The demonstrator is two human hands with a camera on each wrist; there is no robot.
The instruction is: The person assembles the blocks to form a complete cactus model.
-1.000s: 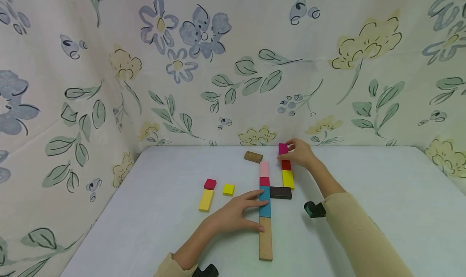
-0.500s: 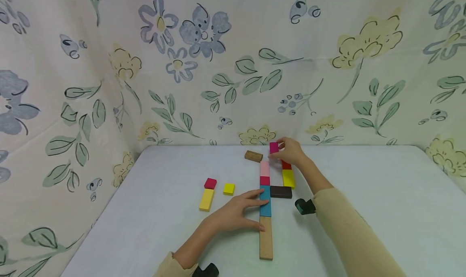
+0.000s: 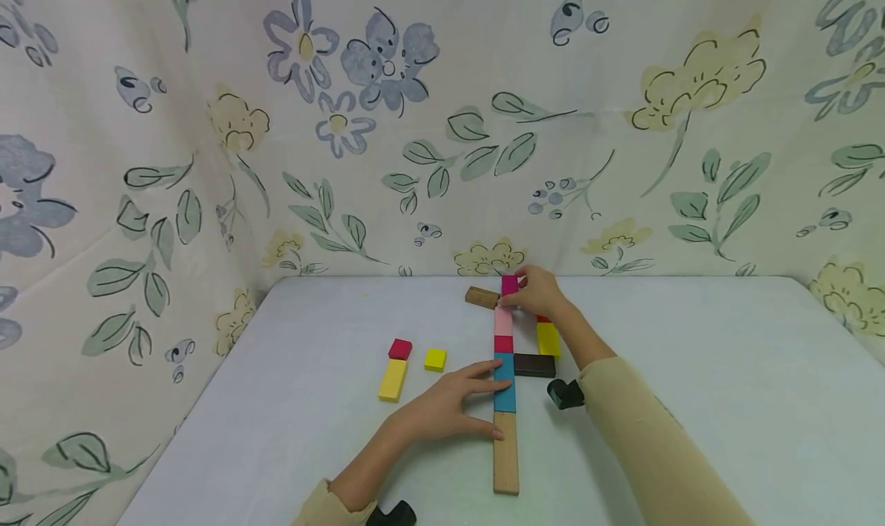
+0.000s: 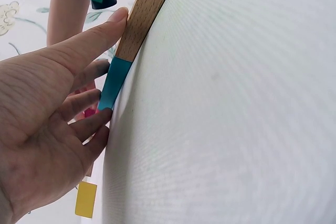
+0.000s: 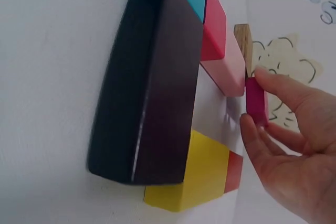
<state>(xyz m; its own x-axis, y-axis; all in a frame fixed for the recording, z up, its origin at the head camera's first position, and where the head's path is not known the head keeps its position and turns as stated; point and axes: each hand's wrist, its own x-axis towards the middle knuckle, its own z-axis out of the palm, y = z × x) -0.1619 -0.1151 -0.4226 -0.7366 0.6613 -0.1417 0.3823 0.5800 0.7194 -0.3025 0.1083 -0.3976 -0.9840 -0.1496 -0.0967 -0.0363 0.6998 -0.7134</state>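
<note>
In the head view my right hand [image 3: 541, 292] pinches a magenta block [image 3: 509, 284] at the far end of a column of blocks. The right wrist view shows this magenta block [image 5: 256, 100] between thumb and fingers, beside the pink block [image 5: 229, 69]. From far to near, the column has a pink block [image 3: 503, 321], a red block [image 3: 503, 345], a blue block [image 3: 505, 399] and a long tan wooden block [image 3: 505, 457]. My left hand [image 3: 442, 407] lies with extended fingers touching the blue block, its thumb on the tan block [image 4: 144, 19].
A dark brown block [image 3: 535, 365] abuts the blue block's right side. Beyond it lie a yellow block [image 3: 548, 340] and a partly hidden red one [image 3: 543, 319]. A brown wooden block [image 3: 482, 297] is left of the magenta one. At left are a red [image 3: 399, 349] and two yellow blocks [image 3: 392, 380].
My right hand has carried the magenta block leftward, from beyond the red and yellow blocks to the far end of the column. The left hand has stayed where it was.
</note>
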